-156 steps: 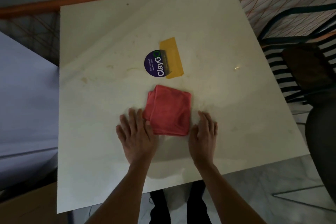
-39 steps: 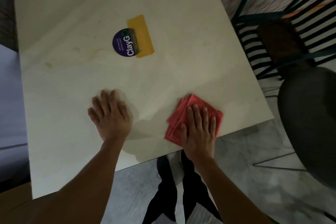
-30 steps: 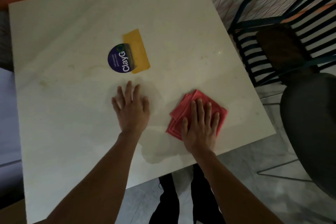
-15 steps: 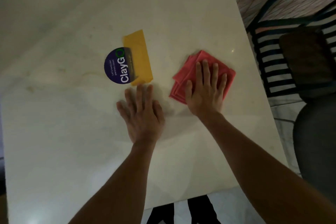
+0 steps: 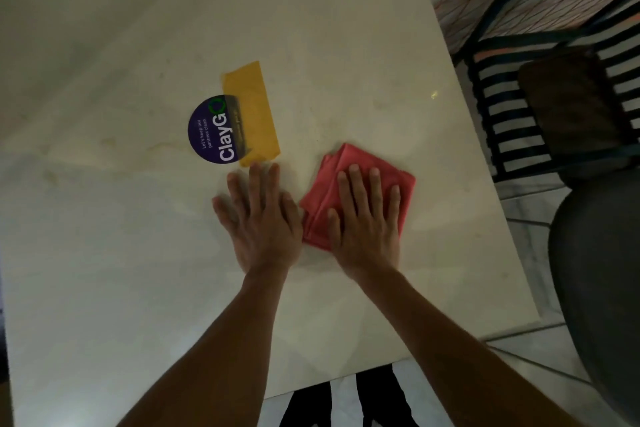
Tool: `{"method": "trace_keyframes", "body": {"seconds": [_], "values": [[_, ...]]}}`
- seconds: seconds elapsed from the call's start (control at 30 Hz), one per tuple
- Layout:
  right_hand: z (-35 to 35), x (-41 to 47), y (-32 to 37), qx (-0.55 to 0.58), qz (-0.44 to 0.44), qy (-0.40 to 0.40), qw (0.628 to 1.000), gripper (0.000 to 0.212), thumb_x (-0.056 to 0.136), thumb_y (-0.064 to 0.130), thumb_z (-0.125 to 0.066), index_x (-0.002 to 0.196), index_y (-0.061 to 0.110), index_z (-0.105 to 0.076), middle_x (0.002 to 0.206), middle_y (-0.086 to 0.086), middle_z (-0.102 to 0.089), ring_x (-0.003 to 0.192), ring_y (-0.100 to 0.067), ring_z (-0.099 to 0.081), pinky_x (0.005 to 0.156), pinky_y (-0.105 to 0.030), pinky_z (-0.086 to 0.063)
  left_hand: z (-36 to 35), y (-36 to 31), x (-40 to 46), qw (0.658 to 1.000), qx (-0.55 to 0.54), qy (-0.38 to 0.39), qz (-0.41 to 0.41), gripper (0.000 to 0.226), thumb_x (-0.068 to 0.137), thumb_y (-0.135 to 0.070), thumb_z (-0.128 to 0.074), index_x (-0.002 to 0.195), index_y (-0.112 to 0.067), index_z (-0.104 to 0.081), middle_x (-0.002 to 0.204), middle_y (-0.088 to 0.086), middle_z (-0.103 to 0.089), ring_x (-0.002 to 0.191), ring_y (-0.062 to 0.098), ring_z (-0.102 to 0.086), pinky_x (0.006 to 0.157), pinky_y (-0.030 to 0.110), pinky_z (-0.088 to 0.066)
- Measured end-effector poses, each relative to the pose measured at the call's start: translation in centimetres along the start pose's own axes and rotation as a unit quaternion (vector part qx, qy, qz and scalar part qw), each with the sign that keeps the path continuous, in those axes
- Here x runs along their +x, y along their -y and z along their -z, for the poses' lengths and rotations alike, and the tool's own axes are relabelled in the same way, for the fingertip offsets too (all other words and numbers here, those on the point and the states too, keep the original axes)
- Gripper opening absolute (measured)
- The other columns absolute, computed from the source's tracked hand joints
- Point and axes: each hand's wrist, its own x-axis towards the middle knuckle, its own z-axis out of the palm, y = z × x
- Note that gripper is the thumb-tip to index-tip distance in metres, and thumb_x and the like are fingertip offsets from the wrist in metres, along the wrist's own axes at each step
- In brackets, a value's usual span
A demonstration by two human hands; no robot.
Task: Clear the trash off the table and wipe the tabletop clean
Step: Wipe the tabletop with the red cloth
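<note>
Tabletop (image 5: 131,270) pale, faint yellowish stains left of round purple ClayGo sticker (image 5: 213,130); yellow tape strip (image 5: 252,111) overlaps sticker's right edge.

Head view: folded red cloth (image 5: 349,166) right of centre, under right hand (image 5: 367,218), fingers straight, spread, pressing flat. Left hand (image 5: 259,218) flat on bare surface beside cloth, fingers straight, tips just short of tape.

Risks: cloth catching tape edge, peeling it; stains at left likely missed; folds bunching under uneven pressure. Slatted chair (image 5: 540,107) stands beside tabletop's right edge.

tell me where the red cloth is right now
In the head view the red cloth lies flat on the table, right of centre, under the right hand, beside the left hand.
</note>
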Motion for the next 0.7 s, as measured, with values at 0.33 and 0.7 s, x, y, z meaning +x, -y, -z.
{"method": "trace_keyframes", "body": {"seconds": [0.33,0.7], "values": [[1.0,10.4,1.4,0.02,-0.005,-0.009,1.0,0.063,0.099,0.051,-0.029,0.156,0.025,-0.029,0.163,-0.002,-0.024,0.152,-0.031,-0.014,0.12,-0.06,-0.007,-0.5,0.4,0.3,1.0,0.003,-0.023,-0.02,0.056,0.105,-0.041,-0.032,0.16,-0.033,-0.023,0.167,-0.002,-0.022,0.155,0.038,-0.012,0.119,0.068,-0.01],[0.1,-1.2,-1.3,0.047,-0.048,-0.018,0.998,0.061,0.103,0.05,-0.027,0.158,0.024,-0.021,0.165,-0.002,-0.018,0.154,-0.029,-0.007,0.121,-0.058,-0.008,-0.7,0.6,0.3,0.999,-0.004,-0.039,-0.01,0.055,0.104,-0.041,-0.029,0.157,-0.029,-0.029,0.166,0.0,-0.026,0.154,0.037,-0.013,0.12,0.068,-0.007]]}}
